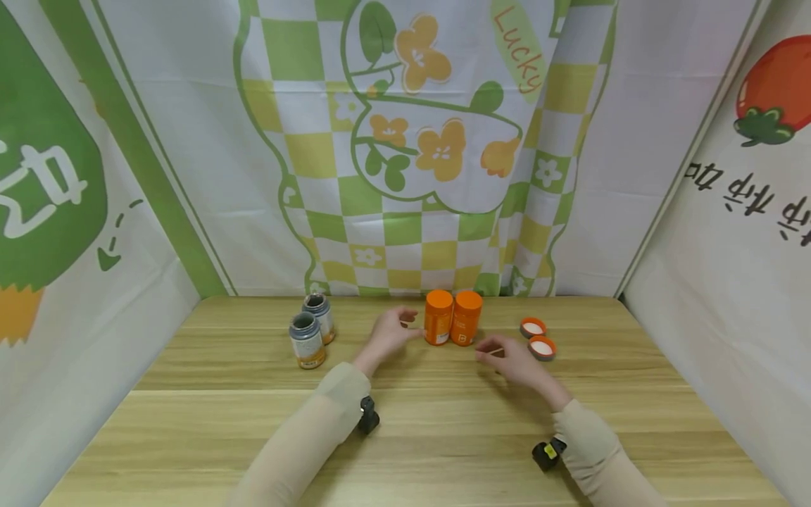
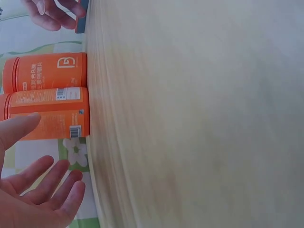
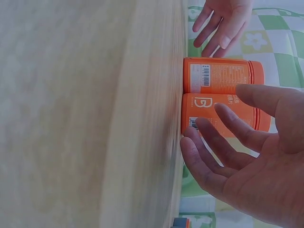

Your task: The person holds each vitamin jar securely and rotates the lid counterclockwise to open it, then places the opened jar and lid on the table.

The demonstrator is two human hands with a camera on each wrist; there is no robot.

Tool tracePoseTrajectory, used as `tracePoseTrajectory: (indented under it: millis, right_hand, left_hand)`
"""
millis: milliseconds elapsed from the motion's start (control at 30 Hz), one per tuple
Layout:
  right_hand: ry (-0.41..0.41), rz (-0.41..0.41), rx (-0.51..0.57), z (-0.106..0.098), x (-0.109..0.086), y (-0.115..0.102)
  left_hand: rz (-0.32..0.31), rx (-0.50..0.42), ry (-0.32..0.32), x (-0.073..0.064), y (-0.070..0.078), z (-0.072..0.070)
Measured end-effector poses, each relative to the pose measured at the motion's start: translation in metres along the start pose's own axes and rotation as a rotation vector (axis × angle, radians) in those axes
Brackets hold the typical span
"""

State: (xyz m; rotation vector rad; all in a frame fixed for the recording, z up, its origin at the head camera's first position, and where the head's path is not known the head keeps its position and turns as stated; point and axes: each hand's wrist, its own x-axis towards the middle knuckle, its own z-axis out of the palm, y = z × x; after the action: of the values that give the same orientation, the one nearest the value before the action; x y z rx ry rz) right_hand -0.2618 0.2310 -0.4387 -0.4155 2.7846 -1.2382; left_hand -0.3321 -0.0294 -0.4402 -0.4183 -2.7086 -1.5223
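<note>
Two orange bottles with orange lids stand upright side by side near the back of the table: a left bottle point(image 1: 438, 320) and a right bottle point(image 1: 466, 320) marked with a white B. Just left of the pair is my left hand point(image 1: 391, 332), its fingers loosely bent and its thumb near the left bottle. On the other side my right hand point(image 1: 509, 358) hovers in front of the right bottle, fingers spread in a loose curve. Both palms appear empty in the wrist views, where the left hand point(image 2: 40, 192) and right hand point(image 3: 256, 147) flank the bottles.
Two open grey jars, a front one point(image 1: 307, 343) and a rear one point(image 1: 325, 320), stand on the left of the wooden table point(image 1: 431, 436). Two orange-rimmed lids point(image 1: 533, 327) point(image 1: 541, 348) lie at the right. A patterned curtain point(image 1: 405, 239) hangs behind.
</note>
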Motion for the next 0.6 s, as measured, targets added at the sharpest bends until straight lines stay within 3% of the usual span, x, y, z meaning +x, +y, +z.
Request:
tracePoseTrajectory:
  millis: [267, 600]
  right_hand:
    - [-0.001, -0.003, -0.008, 0.0, -0.001, -0.003]
    - [0.003, 0.004, -0.018, 0.002, 0.001, -0.003]
  left_hand:
    - [-0.04, -0.009, -0.053, 0.004, 0.006, 0.007]
    - [-0.02, -0.019, -0.073, 0.01, 0.007, 0.015]
